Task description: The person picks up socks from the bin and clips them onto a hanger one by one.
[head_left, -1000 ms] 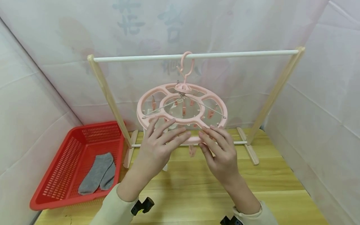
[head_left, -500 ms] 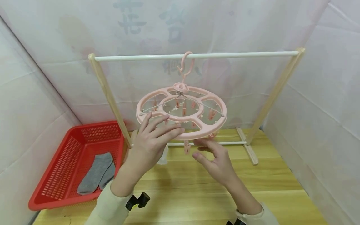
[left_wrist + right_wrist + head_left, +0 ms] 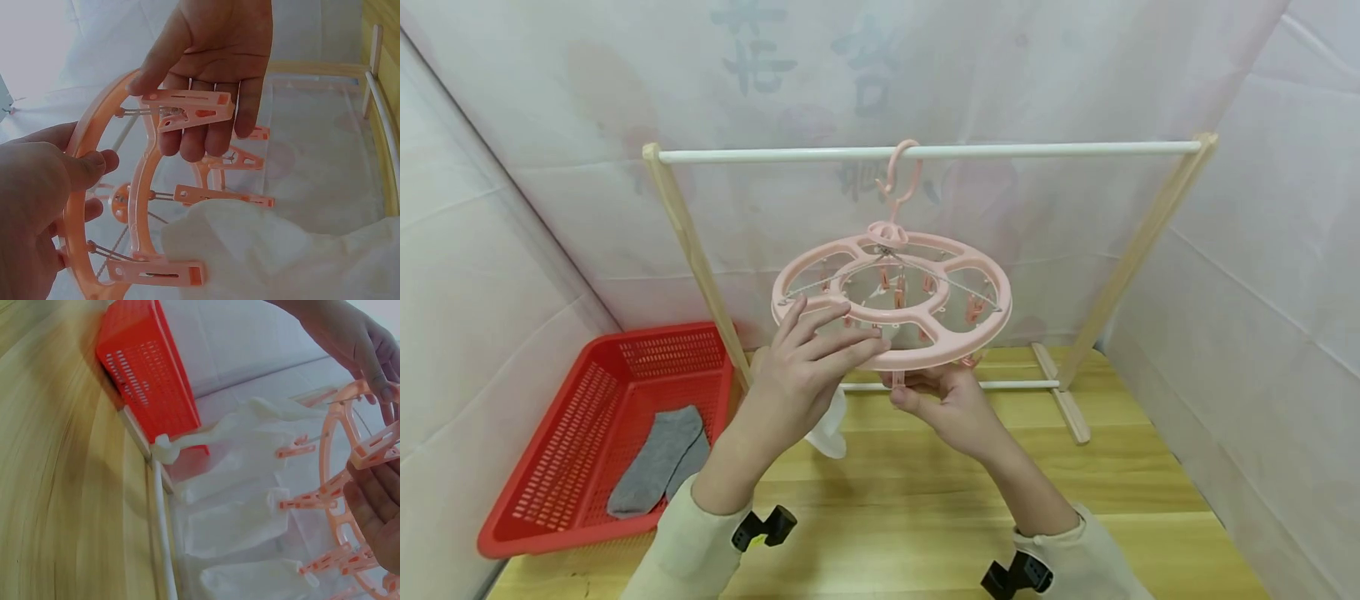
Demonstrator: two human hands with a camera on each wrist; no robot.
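Note:
A round pink clip hanger [image 3: 955, 346] hangs by its hook from the white rod. My left hand [image 3: 797, 367] grips its near-left rim, fingers over the top and thumb beneath, as the left wrist view shows. Below the front rim, my right hand [image 3: 958, 408] holds a pink clothespin [image 3: 187, 107] between thumb and fingers; nothing is in that clothespin's jaws. Several white socks [image 3: 240, 522] dangle from other clothespins in the right wrist view. In the head view, only part of one white sock [image 3: 829, 427] shows past my left hand.
A wooden rack with a white rod [image 3: 1037, 150] stands on the wood-grain table [image 3: 1112, 475]. To the left is a red basket [image 3: 520, 546] with grey socks [image 3: 658, 462] in it. White fabric walls [image 3: 1285, 292] enclose the back and sides.
My right hand has left the front rim, dropped below it and taken hold of the hanging clothespin. My left hand stays at the rim. The hanger has tilted slightly.

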